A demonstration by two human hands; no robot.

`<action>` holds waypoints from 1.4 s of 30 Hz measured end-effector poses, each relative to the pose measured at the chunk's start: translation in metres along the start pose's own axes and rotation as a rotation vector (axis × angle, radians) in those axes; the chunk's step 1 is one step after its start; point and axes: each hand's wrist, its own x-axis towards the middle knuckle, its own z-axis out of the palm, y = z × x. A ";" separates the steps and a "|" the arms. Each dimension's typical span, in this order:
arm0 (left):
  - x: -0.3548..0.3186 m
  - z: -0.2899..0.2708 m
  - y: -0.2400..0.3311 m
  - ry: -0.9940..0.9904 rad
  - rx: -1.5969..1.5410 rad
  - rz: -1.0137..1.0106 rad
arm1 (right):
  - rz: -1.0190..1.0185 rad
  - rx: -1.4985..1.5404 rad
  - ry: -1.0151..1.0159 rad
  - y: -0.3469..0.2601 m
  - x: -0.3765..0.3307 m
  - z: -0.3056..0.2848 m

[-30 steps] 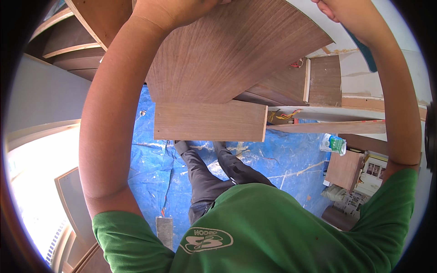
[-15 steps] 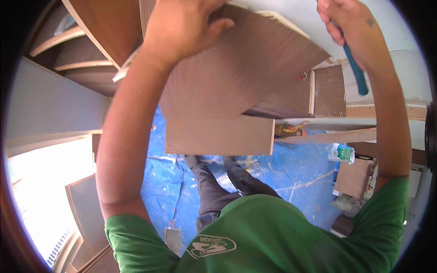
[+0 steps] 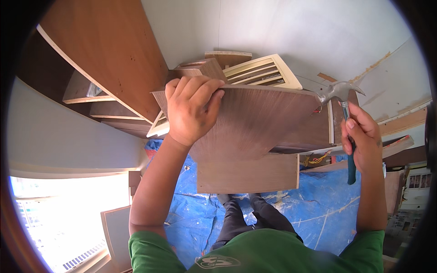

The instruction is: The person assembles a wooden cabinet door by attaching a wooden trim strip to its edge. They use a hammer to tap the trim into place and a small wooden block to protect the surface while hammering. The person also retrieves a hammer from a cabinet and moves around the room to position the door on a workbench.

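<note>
My left hand (image 3: 191, 109) presses flat against a brown wood-grain panel (image 3: 259, 118) held up near the ceiling, fingers curled over its top edge. A claw hammer (image 3: 343, 118) with a steel head and a dark green handle is gripped in my right hand (image 3: 362, 136), just right of the panel. The hammer head sits against the panel's upper right corner. Behind the panel a cream louvred vent (image 3: 264, 73) sits in the white ceiling.
Brown cabinet boxes (image 3: 109, 59) hang at the upper left. A second wood board (image 3: 248, 173) shows below the panel. A blue tarp (image 3: 314, 204) covers the floor under my legs. Boards and clutter lie at the right, and a bright window (image 3: 59, 218) at the lower left.
The view has tilted up, showing the ceiling and vent. My left hand moved down onto the panel's top edge. My right hand brought the hammer head to the panel's corner.
</note>
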 end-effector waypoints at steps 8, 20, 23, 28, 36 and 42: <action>0.000 0.008 -0.005 0.053 -0.030 0.028 | -0.047 0.030 -0.019 -0.001 0.033 -0.025; -0.015 0.007 -0.002 0.058 0.247 -0.065 | -0.521 -0.357 -0.569 -0.020 0.174 0.068; -0.020 0.012 -0.003 0.079 0.257 -0.071 | -0.666 -0.364 -0.651 -0.017 0.187 0.091; -0.023 0.013 -0.003 0.068 0.273 -0.093 | -0.530 -0.325 -0.692 -0.026 0.194 0.100; -0.023 0.015 -0.004 0.075 0.280 -0.088 | -0.691 -0.364 -0.730 -0.020 0.202 0.102; -0.023 0.014 -0.004 0.077 0.274 -0.088 | -0.786 -0.448 -0.769 -0.026 0.198 0.100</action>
